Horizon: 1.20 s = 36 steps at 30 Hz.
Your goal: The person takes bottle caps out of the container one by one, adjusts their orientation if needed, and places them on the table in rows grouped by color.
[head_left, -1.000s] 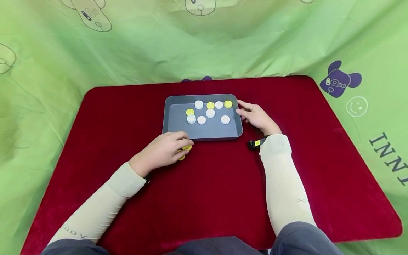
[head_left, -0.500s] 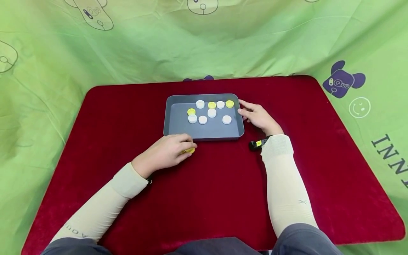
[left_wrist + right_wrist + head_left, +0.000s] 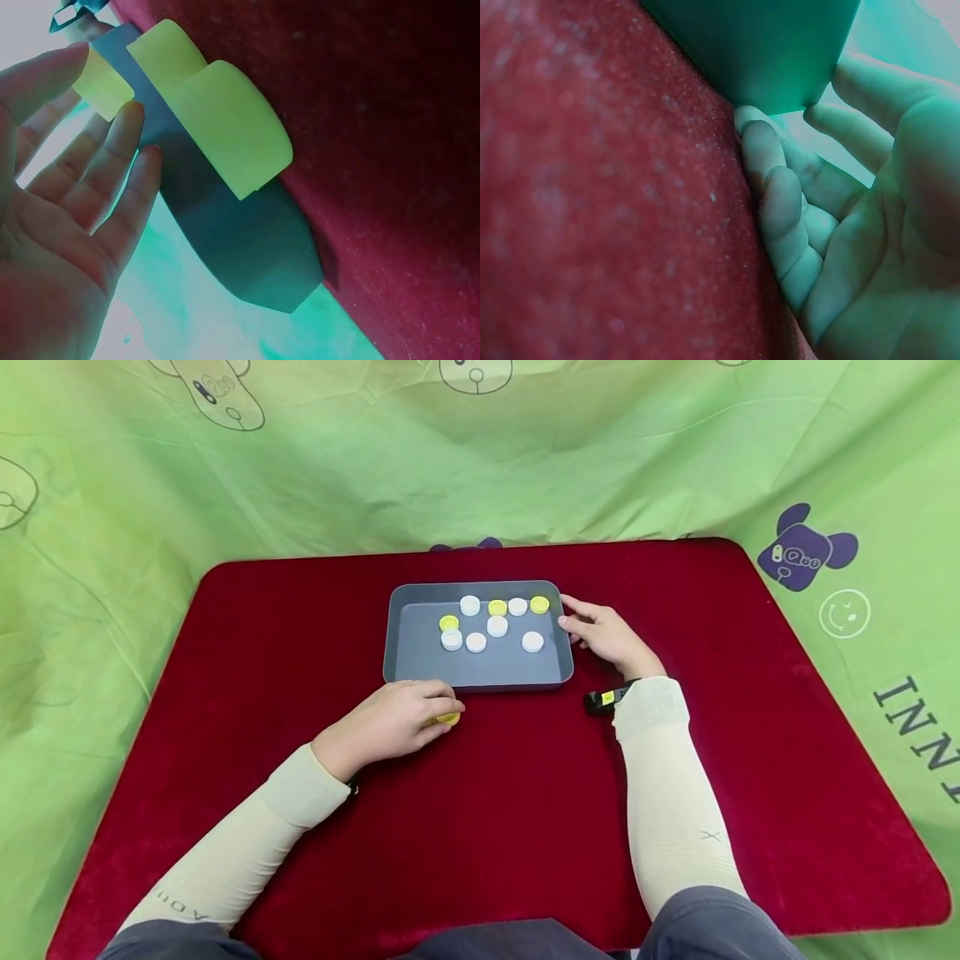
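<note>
My left hand (image 3: 397, 718) is low over the red cloth, just in front of the grey tray (image 3: 420, 656). It pinches a yellow bottle cap (image 3: 106, 84) between thumb and fingertips, as the left wrist view shows. Two more yellow caps (image 3: 236, 131) lie against each other on the cloth beside the tray's near wall; from the head view my hand hides them. At the tray's right end my right hand (image 3: 603, 631) rests thumb and fingertips against the outer wall and corner, its lower fingers loosely bent near the cloth.
Inside the tray, several white caps (image 3: 497, 627) and 3 yellow caps (image 3: 539, 604) are scattered, mostly toward the back and right. The red-covered table (image 3: 480, 827) extends around it. A green printed curtain (image 3: 600, 460) closes off the back and sides.
My left hand has shifted slightly right and nearer to me, and less yellow shows beneath its fingers. My right hand and the tray stay in place.
</note>
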Available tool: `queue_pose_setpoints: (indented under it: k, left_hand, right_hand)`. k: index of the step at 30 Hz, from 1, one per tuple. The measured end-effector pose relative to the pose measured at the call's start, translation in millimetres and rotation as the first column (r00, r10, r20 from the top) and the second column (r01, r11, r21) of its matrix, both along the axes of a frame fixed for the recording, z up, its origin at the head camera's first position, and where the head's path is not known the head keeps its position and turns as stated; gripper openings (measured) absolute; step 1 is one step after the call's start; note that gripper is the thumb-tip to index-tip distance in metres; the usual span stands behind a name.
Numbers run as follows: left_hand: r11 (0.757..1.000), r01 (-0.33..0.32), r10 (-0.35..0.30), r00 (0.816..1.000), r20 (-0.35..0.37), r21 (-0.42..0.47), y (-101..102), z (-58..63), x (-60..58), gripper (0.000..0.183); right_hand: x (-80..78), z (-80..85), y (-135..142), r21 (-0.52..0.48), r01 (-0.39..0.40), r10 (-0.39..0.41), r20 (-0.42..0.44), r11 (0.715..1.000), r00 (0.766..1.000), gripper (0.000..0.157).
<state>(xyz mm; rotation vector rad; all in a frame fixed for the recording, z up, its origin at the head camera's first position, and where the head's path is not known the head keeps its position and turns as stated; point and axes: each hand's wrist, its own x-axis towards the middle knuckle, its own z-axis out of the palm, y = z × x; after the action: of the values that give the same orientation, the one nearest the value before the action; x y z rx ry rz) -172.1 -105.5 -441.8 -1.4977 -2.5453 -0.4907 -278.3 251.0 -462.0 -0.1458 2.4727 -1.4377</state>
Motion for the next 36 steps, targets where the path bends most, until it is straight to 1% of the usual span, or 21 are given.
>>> queue_pose_setpoints:
  k: [6,16,25,36]
  left_hand:
    - [1.0,0.007,-0.007,1.0,0.005,-0.013,2.7,-3.5,0.4,0.023]
    - [0.999,0.01,-0.01,1.0,0.016,-0.037,3.2,-5.3,0.7,0.024]
    - [0.998,0.032,-0.031,0.999,0.011,-0.046,4.6,-8.0,-0.1,0.021]
    - [0.994,0.009,-0.006,1.0,0.026,-0.107,8.2,-9.3,-0.1,0.02]
  right_hand:
    - [-0.6,-2.3,0.4,-0.008,0.005,-0.005,-0.004,1.0,1.0,0.055]
    - [-1.5,-1.4,0.0,-0.013,0.003,-0.003,0.006,1.0,1.0,0.055]
    - [-0.9,-2.2,0.7,-0.011,0.007,-0.007,-0.001,1.0,1.0,0.055]
    - [-1.3,-2.2,2.4,-0.022,-0.004,0.003,-0.007,1.0,1.0,0.056]
